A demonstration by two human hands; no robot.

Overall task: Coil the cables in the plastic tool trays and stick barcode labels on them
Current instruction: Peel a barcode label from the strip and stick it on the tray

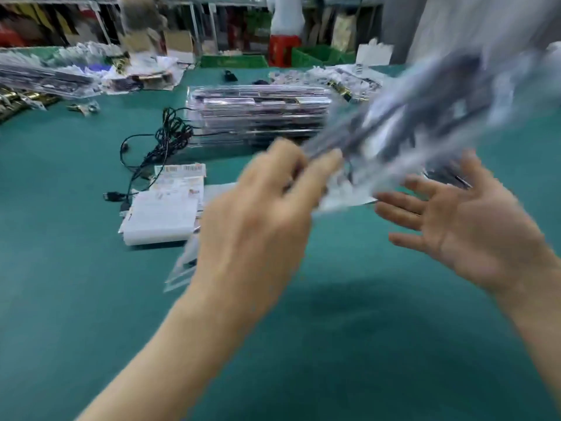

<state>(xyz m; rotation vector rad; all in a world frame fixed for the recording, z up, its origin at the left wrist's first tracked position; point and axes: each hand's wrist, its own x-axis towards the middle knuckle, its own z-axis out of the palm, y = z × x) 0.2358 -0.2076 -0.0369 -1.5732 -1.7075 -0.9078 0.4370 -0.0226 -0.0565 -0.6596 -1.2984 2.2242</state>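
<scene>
We see a clear plastic tool tray [409, 126] with dark contents, badly blurred, raised in the air and tilted up to the right, its lower corner pinched in the left hand [258, 202]. A stack of similar clear trays [258, 117] lies flat behind it. A tangled black cable [164, 138] sprawls just left of the stack, with white barcode label sheets [180, 171] right in front of the cable.

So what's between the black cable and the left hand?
Barcode label sheets lie between the black cable and the left hand, in the head view.
</scene>
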